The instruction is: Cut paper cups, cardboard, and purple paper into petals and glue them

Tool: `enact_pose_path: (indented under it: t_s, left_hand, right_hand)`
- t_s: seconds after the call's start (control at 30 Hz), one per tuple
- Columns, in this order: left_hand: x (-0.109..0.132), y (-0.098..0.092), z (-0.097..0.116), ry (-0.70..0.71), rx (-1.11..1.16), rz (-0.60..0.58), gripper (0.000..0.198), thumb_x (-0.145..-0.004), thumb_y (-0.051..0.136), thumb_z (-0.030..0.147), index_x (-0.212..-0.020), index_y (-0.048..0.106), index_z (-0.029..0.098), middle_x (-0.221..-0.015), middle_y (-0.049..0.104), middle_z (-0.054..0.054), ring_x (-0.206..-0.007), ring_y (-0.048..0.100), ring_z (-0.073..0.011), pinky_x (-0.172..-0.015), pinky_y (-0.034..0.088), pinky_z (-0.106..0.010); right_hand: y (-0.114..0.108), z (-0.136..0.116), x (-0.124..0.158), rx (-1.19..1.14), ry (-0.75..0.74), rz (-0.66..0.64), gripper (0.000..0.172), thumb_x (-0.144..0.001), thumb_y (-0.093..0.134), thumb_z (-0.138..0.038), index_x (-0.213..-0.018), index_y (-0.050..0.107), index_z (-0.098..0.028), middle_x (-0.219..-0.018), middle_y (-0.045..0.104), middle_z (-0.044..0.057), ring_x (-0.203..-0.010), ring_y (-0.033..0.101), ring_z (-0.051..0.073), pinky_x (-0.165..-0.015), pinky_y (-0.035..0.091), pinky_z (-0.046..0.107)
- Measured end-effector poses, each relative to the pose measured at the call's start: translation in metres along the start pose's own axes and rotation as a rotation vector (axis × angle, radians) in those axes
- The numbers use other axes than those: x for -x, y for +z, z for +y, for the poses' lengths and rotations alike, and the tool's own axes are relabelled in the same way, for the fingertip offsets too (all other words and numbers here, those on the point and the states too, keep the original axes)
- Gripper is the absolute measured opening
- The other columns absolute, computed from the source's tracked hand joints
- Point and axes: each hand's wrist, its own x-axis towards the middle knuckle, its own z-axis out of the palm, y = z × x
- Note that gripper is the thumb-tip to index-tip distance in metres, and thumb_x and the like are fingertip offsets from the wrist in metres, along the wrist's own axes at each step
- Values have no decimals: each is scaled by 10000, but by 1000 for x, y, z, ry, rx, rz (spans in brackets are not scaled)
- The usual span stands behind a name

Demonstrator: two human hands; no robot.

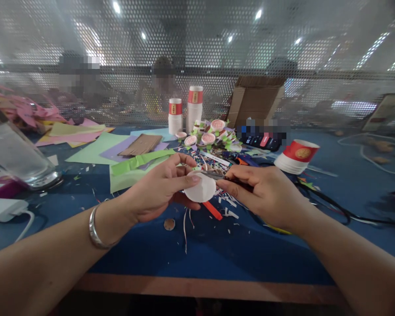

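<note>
Between thumb and fingers, my left hand [173,182] pinches a white paper disc [202,189] above the middle of the table. My right hand [263,188] is closed around a pair of scissors [213,174], and their dark blades lie at the disc's upper edge. The fingers cover much of the scissors' handles. Under the hands are white paper scraps [230,213] and an orange-red strip [212,210]. A small brown round piece [169,224] lies nearer the table's front edge.
Stacked paper cups [195,109] and a pile of small cut cup pieces [209,138] stand at the back. Coloured paper sheets [95,147] and a glass [19,153] are on the left. On the right are a phone [261,141], red-and-white cups [296,156] and a black cable [335,208].
</note>
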Motion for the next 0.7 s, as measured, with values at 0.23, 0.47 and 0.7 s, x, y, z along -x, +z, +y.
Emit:
enact_pose_path:
  t_s: [0.23, 0.47, 0.7]
  left_hand:
    - [-1, 0, 0, -5, 20, 11, 287, -875, 744, 161, -1038, 510, 196, -822, 656, 4, -652, 689, -151, -526, 621, -270]
    - [-3, -1, -1, -29, 65, -6, 303, -843, 784, 184, -1007, 530, 201, -838, 673, -2, -665, 695, -155, -510, 610, -252]
    - [-4, -5, -2, 15, 56, -60, 214, -892, 736, 183, -975, 539, 203, -850, 696, -4, -671, 678, -129, -540, 629, -247]
  right_hand:
    - [-2, -1, 1, 6, -8, 7, 404, -985, 531, -501, -705, 574, -212, -564, 478, -41, -520, 427, 117, -519, 316, 278]
    - [-1, -1, 0, 12, -16, 28, 361, -986, 535, -438, -703, 564, -216, -549, 459, -49, -503, 410, 108, -510, 314, 267]
    - [0, 1, -2, -47, 53, 59, 397, -971, 548, -542, -754, 573, -210, -593, 497, -35, -535, 407, 114, -500, 312, 264]
